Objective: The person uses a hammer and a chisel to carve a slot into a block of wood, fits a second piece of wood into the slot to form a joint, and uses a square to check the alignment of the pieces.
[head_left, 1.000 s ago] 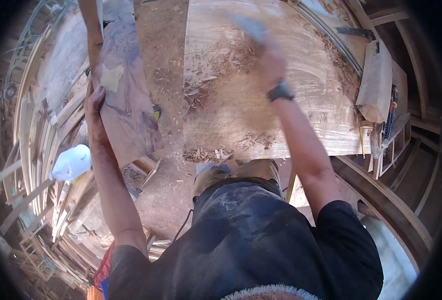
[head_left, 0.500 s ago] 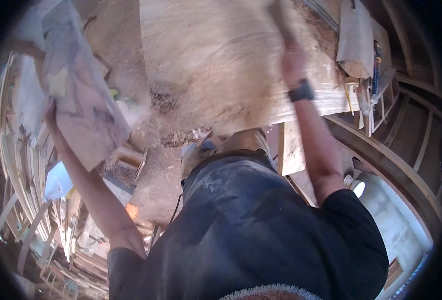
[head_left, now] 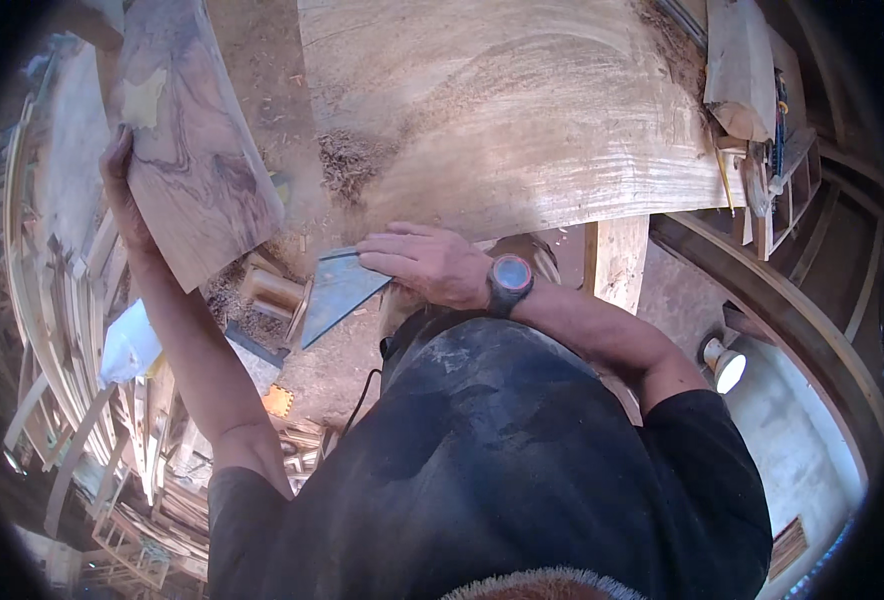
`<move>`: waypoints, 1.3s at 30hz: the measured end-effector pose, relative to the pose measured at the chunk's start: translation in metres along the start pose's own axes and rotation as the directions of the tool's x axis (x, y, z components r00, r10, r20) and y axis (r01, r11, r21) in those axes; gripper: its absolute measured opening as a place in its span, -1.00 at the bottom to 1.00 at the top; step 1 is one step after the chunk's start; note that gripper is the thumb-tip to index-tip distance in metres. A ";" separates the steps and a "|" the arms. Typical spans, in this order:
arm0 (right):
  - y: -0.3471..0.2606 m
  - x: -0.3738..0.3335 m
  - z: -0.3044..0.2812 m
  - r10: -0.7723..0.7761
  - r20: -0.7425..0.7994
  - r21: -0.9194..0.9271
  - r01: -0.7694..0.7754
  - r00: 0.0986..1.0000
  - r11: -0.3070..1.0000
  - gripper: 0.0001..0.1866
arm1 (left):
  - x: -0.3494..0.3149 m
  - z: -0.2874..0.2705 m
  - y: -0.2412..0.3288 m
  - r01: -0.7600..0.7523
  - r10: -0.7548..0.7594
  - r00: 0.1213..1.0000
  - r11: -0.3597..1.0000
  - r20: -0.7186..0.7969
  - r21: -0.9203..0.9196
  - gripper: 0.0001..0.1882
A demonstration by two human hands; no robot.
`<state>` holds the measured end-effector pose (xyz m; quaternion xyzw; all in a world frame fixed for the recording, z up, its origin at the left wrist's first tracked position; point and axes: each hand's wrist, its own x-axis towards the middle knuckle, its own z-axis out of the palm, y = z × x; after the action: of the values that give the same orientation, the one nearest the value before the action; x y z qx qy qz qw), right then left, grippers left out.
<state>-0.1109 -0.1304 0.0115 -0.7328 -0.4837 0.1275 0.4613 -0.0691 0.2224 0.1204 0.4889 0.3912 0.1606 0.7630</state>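
While the left hand (head_left: pixel 123 182) grips a dark-grained board (head_left: pixel 202 165), right hand (head_left: pixel 430 264) gripping a flat blue-grey piece (head_left: pixel 338 297)

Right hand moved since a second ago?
Yes: the right hand went left and back, from over the wooden tabletop to beside its near edge.

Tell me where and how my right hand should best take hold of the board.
Probably the long right edge of the board, midway along what shows, coming from the right and pinching across its thickness, once the right hand is free of the plate. The board is long and flat, that edge is uncovered, and the left hand holds the opposite one.
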 end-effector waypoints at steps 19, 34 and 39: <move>0.072 0.009 -0.061 0.361 -0.588 0.001 -0.446 0.723 0.895 -0.73 | 0.047 -0.052 -0.034 -0.045 0.038 0.962 0.999 0.271 0.019 -0.32; 0.264 -0.030 -0.338 0.363 -0.785 -0.180 -0.745 0.502 0.642 -0.73 | -0.036 0.082 -0.116 -0.153 0.064 0.931 0.962 0.360 0.225 -0.14; 0.226 -0.039 -0.315 0.330 -0.782 -0.021 -0.551 0.529 0.834 -0.72 | -0.022 0.073 -0.126 -0.125 0.044 0.978 0.907 0.206 0.401 -0.13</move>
<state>0.2028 -0.3608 -0.0091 -0.8709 -0.0578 -0.1395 0.4677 -0.0456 0.1035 0.0361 0.6684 0.3190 0.0595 0.6693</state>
